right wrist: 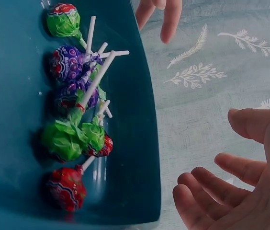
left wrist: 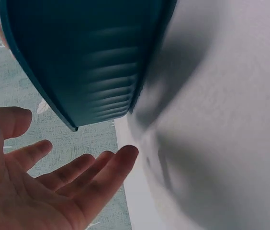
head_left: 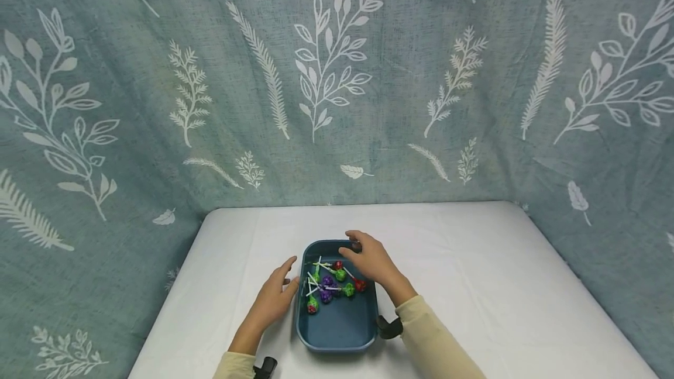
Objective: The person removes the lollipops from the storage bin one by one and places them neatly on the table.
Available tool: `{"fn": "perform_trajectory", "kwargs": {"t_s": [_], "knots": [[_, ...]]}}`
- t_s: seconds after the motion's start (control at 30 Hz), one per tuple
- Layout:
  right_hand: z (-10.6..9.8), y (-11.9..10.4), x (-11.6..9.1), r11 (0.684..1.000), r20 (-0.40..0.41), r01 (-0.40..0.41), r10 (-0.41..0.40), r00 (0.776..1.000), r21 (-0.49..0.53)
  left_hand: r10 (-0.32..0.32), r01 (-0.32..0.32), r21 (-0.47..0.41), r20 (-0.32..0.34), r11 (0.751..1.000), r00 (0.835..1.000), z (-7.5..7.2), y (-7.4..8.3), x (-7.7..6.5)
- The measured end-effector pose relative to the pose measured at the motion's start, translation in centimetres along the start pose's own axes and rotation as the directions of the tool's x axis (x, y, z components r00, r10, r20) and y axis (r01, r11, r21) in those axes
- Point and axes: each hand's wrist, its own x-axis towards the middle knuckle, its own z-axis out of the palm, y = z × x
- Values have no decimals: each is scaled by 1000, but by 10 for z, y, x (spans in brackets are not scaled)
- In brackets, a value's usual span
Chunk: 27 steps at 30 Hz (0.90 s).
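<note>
A dark blue rectangular tray (head_left: 339,329) holds several wrapped lollipops with white sticks, bunched toward its left and far parts. Green lollipops (right wrist: 62,140), purple lollipops (right wrist: 67,63) and a red lollipop (right wrist: 68,188) show up close in the right wrist view. My left hand (head_left: 274,297) is beside the tray's left side, fingers spread and loosely bent; the left wrist view shows a gap between them and the tray wall. By the far right corner is my right hand (head_left: 375,257), relaxed and holding nothing, its fingers apart from the tray in the right wrist view.
A white-covered table (head_left: 463,285) lies under the tray. Behind and around it hangs a blue-green curtain (head_left: 389,92) with white leaf prints. Dark straps (head_left: 389,327) circle the wrists over pale sleeves (head_left: 434,338).
</note>
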Motion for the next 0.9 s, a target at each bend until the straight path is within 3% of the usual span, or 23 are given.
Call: {"fn": "perform_trajectory", "kwargs": {"t_s": [0.53, 0.9], "knots": [[18, 5, 6, 998, 2, -52, 52, 999, 47, -50, 57, -130, 59, 990, 997, 9, -3, -1], [32, 12, 16, 997, 24, -80, 80, 996, 0, -71, 84, -179, 75, 980, 995, 15, -5, -1]]}}
